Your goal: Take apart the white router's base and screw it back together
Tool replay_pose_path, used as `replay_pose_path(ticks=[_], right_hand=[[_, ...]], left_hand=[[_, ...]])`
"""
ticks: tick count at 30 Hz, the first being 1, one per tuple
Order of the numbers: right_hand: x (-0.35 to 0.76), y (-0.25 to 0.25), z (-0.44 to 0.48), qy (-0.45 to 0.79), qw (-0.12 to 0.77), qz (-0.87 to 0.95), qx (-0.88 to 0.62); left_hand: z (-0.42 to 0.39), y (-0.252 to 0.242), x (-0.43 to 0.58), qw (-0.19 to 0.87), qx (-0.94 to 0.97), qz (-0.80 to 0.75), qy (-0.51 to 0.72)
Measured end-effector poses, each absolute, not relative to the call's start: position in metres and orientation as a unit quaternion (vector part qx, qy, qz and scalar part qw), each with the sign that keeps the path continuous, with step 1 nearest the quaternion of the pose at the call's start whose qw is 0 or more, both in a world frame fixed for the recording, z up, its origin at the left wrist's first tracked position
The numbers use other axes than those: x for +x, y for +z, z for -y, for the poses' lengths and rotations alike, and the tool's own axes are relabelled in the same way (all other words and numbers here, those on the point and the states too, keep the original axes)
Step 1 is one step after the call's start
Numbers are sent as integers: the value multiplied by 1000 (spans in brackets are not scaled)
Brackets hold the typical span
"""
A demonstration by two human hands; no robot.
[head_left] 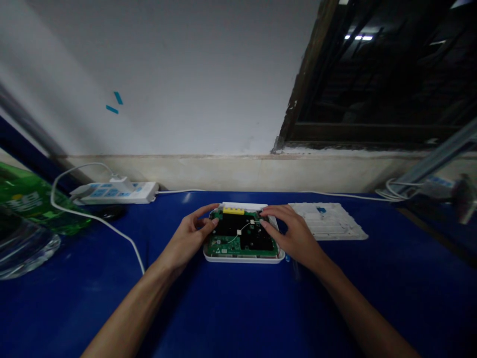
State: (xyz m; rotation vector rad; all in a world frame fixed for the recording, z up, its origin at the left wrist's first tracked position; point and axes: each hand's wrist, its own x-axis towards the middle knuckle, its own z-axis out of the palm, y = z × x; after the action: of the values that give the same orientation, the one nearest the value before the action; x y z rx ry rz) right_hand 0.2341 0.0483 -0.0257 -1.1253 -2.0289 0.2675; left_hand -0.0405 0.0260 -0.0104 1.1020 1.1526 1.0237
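Observation:
A green circuit board (227, 247) with black plates, a yellow port block (233, 211) and a thin white wire lies in a shallow white plastic casing (242, 259). My left hand (189, 237) grips the left side, its thumb on the board's edge and its index finger over the casing's far left corner. At the far right corner, my right hand (292, 234) closes thumb and fingers on the board's edge; the exact contact there is partly hidden. To the right, a flat white plastic cover (331, 221) lies on the blue table.
A white power strip (115, 193) with a plugged-in adapter sits at the back left, its white cable (126, 236) curving forward. A green bottle (37, 199) and a clear container (26, 248) stand at left. A metal bar (436, 159) slants at right.

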Motion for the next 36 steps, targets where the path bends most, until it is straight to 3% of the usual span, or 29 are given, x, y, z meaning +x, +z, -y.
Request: replay_pose_path(ticks=[14,17,24,30,36], right_hand=[[228,-30,-53,109,341,824,-440],[230,-27,-53,100,320,839,-429],[233,-25,-56,66,305,855,-414],[234,-23,-57,105,313,856,-398],[234,-22,-59,135,299,855,-403]], left_hand=[[-26,-5,-40,623,431,-478,444],[-29,-1,-48,566,471,-523,429],[-31,2,-65,239,631,-619,401],[-32,-3,-59,209,731,-574,305],[-32,-1,-58,242,720,-564,322]])
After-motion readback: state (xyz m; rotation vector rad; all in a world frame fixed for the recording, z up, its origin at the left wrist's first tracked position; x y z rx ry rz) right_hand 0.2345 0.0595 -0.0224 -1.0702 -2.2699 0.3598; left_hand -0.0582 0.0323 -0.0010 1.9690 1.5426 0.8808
